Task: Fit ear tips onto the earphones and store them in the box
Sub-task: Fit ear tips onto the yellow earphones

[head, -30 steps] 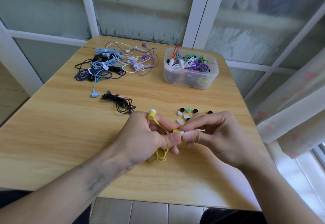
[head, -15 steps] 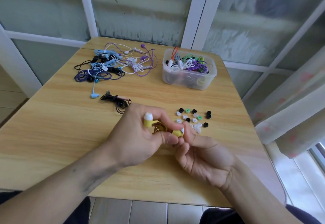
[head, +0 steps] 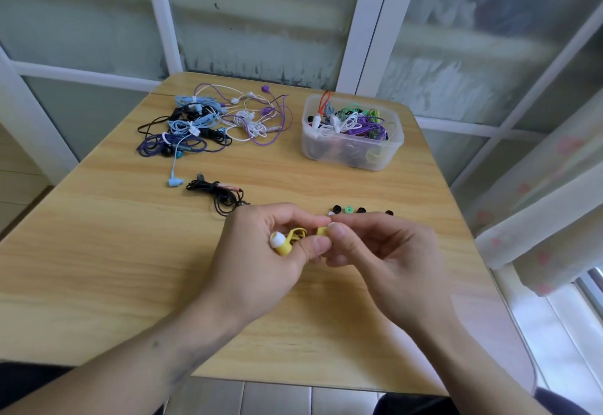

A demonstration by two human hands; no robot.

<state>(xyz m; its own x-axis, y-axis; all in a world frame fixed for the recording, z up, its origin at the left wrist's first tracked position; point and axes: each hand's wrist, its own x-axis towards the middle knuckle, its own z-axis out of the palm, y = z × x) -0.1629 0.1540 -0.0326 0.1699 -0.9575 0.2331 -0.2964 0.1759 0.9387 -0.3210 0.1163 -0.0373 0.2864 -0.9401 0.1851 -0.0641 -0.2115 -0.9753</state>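
My left hand point(head: 261, 251) grips a yellow pair of earphones point(head: 288, 241) with its cable bunched in the palm. One yellow bud with a white ear tip point(head: 277, 239) sticks out by my thumb. The second yellow bud point(head: 322, 231) is pinched between my left thumb and forefinger. My right hand point(head: 385, 251) pinches a small white ear tip point(head: 331, 225) against the end of that bud. Loose ear tips point(head: 348, 209), black, green and white, lie on the table just beyond my fingers. A clear plastic box point(head: 352, 157) holding several coiled earphones stands at the back right.
A tangle of blue, purple, white and black earphones point(head: 212, 121) lies at the back left of the wooden table point(head: 98, 251). A black coiled pair point(head: 222, 194) lies nearer, left of my hands. Window frames and a curtain point(head: 538, 202) border the table.
My right hand turned from palm-up below the bud to gripping from the right, fingers pinching the tip at the bud. My left hand rotated, so the tipped bud now points lower left.
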